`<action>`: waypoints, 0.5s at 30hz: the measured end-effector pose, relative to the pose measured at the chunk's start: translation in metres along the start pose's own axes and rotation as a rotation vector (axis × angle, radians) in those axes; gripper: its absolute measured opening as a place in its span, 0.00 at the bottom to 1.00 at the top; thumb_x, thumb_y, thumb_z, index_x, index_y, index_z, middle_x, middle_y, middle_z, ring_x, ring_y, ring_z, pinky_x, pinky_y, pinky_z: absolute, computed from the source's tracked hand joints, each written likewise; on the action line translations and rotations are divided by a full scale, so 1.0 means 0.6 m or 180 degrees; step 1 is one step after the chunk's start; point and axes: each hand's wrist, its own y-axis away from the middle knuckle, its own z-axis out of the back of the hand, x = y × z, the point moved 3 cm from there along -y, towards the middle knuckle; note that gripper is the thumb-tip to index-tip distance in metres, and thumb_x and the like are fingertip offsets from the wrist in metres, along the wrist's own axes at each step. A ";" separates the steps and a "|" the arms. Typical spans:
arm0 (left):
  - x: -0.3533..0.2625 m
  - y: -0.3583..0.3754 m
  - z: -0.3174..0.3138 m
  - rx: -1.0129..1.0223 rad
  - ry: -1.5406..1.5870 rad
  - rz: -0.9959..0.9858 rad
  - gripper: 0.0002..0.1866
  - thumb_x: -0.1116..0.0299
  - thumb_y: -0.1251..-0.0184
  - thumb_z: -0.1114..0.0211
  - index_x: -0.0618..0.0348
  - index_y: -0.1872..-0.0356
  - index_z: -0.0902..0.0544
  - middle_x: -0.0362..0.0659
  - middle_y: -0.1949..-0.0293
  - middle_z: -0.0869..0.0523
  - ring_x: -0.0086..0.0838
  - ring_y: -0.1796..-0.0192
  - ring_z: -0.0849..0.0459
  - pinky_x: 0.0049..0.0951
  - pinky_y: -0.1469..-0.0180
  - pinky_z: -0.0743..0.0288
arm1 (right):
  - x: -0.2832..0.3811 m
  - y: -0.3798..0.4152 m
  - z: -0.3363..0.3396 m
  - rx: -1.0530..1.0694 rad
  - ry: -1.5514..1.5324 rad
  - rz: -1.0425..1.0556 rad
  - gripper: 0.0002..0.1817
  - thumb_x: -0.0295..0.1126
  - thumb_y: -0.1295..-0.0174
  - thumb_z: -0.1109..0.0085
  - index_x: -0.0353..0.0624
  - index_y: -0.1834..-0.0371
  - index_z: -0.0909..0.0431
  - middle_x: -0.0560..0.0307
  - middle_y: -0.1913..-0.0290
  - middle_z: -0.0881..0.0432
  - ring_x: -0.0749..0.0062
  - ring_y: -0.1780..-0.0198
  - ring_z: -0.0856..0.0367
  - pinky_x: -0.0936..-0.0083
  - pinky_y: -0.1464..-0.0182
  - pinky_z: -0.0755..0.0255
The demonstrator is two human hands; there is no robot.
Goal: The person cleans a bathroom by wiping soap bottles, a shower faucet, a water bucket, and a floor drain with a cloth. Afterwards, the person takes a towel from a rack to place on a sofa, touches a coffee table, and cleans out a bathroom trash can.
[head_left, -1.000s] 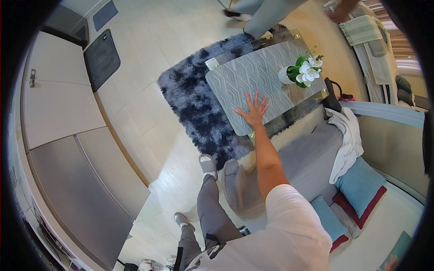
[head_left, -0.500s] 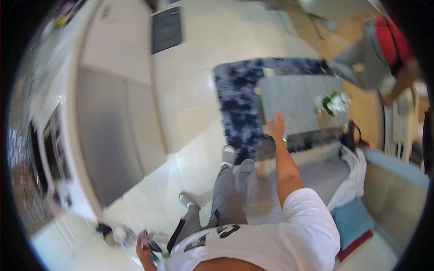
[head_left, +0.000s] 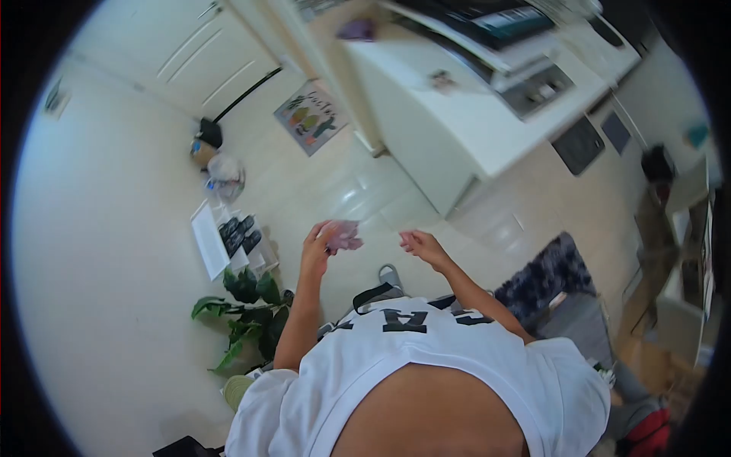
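Note:
Pinkish-purple crumpled material [head_left: 346,235] hangs from the fingers of my left hand [head_left: 318,242], in front of my body. It looks soft and slightly see-through; what it is I cannot make out. A short distance to the right, my right hand [head_left: 420,247] has its fingers pressed together, pointing toward the left hand. Whether something small is between those fingers is too blurred to tell. The two hands are apart, above the pale tiled floor [head_left: 358,190].
A white counter [head_left: 457,114] stands ahead to the right. At left are a white shoe rack [head_left: 209,240], a leafy plant [head_left: 263,320] and bags [head_left: 226,174]. A cactus mat [head_left: 311,118] lies near the door [head_left: 221,61]. A dark rug [head_left: 544,278] is at right.
The view has swung left toward the door. My left hand has come up in front with the pinkish material. My right hand, spread over the table before, is now near it with fingers closed.

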 end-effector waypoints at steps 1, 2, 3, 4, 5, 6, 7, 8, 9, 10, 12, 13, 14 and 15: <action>-0.018 -0.010 0.024 0.0023 -0.0041 -0.0082 0.14 0.68 0.42 0.37 0.58 0.55 0.23 0.39 0.67 0.20 0.17 0.74 0.27 0.16 0.79 0.39 | 0.059 -0.036 -0.057 0.0244 -0.0489 -0.0216 0.21 0.49 0.37 0.51 0.43 0.53 0.25 0.56 0.63 0.20 0.70 0.59 0.22 0.76 0.57 0.27; -0.043 -0.021 0.043 -0.0062 0.0045 -0.0130 0.14 0.68 0.42 0.37 0.58 0.55 0.23 0.39 0.67 0.20 0.17 0.74 0.27 0.16 0.79 0.39 | 0.107 -0.069 -0.113 0.0472 -0.0985 -0.0478 0.21 0.49 0.37 0.51 0.43 0.53 0.26 0.57 0.63 0.21 0.71 0.59 0.23 0.75 0.58 0.27; -0.074 -0.031 0.058 -0.0044 -0.0161 -0.0368 0.15 0.69 0.43 0.37 0.57 0.54 0.23 0.39 0.67 0.20 0.16 0.74 0.27 0.15 0.78 0.39 | 0.155 -0.102 -0.161 0.0536 -0.0911 -0.0500 0.21 0.49 0.37 0.51 0.43 0.53 0.26 0.57 0.63 0.21 0.71 0.59 0.23 0.75 0.58 0.27; -0.102 -0.039 0.076 -0.0019 -0.0386 -0.0586 0.16 0.70 0.43 0.37 0.57 0.53 0.23 0.38 0.66 0.20 0.15 0.73 0.28 0.14 0.77 0.40 | 0.200 -0.133 -0.208 0.0820 -0.1269 -0.0630 0.19 0.47 0.38 0.49 0.43 0.55 0.25 0.57 0.64 0.21 0.71 0.60 0.22 0.75 0.59 0.26; -0.125 -0.053 0.096 -0.0064 -0.0336 -0.0598 0.16 0.70 0.43 0.37 0.57 0.53 0.23 0.38 0.66 0.20 0.15 0.73 0.28 0.14 0.77 0.40 | 0.231 -0.166 -0.246 0.1088 -0.1627 -0.0757 0.17 0.45 0.39 0.46 0.43 0.56 0.25 0.58 0.65 0.21 0.72 0.62 0.22 0.75 0.60 0.25; -0.147 -0.068 0.113 -0.0079 -0.0116 -0.0732 0.16 0.69 0.44 0.36 0.57 0.53 0.23 0.37 0.67 0.20 0.14 0.72 0.28 0.14 0.77 0.40 | 0.247 -0.205 -0.272 0.1107 -0.1566 -0.0772 0.17 0.45 0.39 0.46 0.43 0.56 0.25 0.58 0.65 0.21 0.72 0.62 0.22 0.75 0.60 0.25; -0.167 -0.085 0.135 -0.0080 0.0114 -0.0857 0.16 0.68 0.44 0.35 0.56 0.53 0.22 0.36 0.67 0.20 0.13 0.71 0.29 0.13 0.76 0.41 | 0.259 -0.247 -0.298 0.0953 -0.1248 -0.0545 0.15 0.42 0.40 0.44 0.43 0.58 0.25 0.59 0.66 0.21 0.73 0.64 0.22 0.76 0.62 0.25; -0.186 -0.102 0.150 -0.0096 0.0154 -0.0863 0.16 0.68 0.44 0.35 0.56 0.53 0.22 0.36 0.67 0.20 0.13 0.71 0.29 0.13 0.76 0.41 | 0.270 -0.284 -0.313 0.0807 -0.0952 -0.0312 0.14 0.40 0.41 0.42 0.42 0.59 0.24 0.59 0.67 0.21 0.74 0.66 0.22 0.77 0.64 0.25; -0.210 -0.123 0.169 -0.0178 0.0268 -0.0838 0.16 0.69 0.44 0.36 0.56 0.53 0.22 0.35 0.67 0.20 0.13 0.71 0.29 0.13 0.75 0.40 | 0.294 -0.311 -0.328 0.0642 -0.0893 -0.0225 0.12 0.37 0.42 0.40 0.42 0.61 0.24 0.61 0.68 0.21 0.76 0.70 0.22 0.80 0.68 0.26; -0.234 -0.150 0.190 -0.0253 0.0381 -0.0821 0.16 0.69 0.43 0.36 0.56 0.53 0.22 0.35 0.66 0.20 0.13 0.70 0.29 0.12 0.75 0.40 | 0.311 -0.346 -0.345 0.0645 -0.0860 -0.0210 0.12 0.37 0.42 0.40 0.42 0.61 0.24 0.61 0.68 0.21 0.76 0.70 0.22 0.80 0.68 0.26; -0.275 -0.209 0.225 -0.0283 0.0425 -0.0855 0.16 0.70 0.44 0.36 0.57 0.53 0.22 0.35 0.66 0.21 0.13 0.71 0.29 0.13 0.75 0.40 | 0.339 -0.416 -0.363 0.0431 -0.0691 -0.0057 0.11 0.37 0.43 0.40 0.42 0.62 0.23 0.62 0.68 0.21 0.79 0.70 0.23 0.82 0.70 0.27; -0.292 -0.244 0.243 -0.0312 0.0438 -0.0875 0.16 0.71 0.44 0.35 0.58 0.53 0.22 0.35 0.67 0.21 0.13 0.71 0.30 0.13 0.75 0.40 | 0.351 -0.455 -0.369 0.0432 -0.0669 -0.0043 0.11 0.37 0.43 0.40 0.42 0.62 0.23 0.62 0.68 0.21 0.79 0.70 0.23 0.82 0.70 0.27; -0.307 -0.282 0.263 -0.0304 0.0446 -0.0889 0.16 0.71 0.44 0.35 0.58 0.53 0.22 0.35 0.67 0.21 0.13 0.71 0.30 0.13 0.75 0.40 | 0.365 -0.495 -0.372 0.0298 -0.0613 0.0104 0.10 0.37 0.43 0.40 0.43 0.63 0.23 0.63 0.68 0.21 0.80 0.69 0.23 0.82 0.69 0.29; -0.323 -0.323 0.284 -0.0262 0.0433 -0.0995 0.16 0.73 0.46 0.35 0.59 0.54 0.22 0.35 0.67 0.21 0.13 0.73 0.30 0.13 0.75 0.39 | 0.378 -0.539 -0.379 0.0160 -0.0569 0.0259 0.09 0.36 0.43 0.40 0.44 0.64 0.23 0.64 0.68 0.21 0.80 0.68 0.24 0.82 0.69 0.30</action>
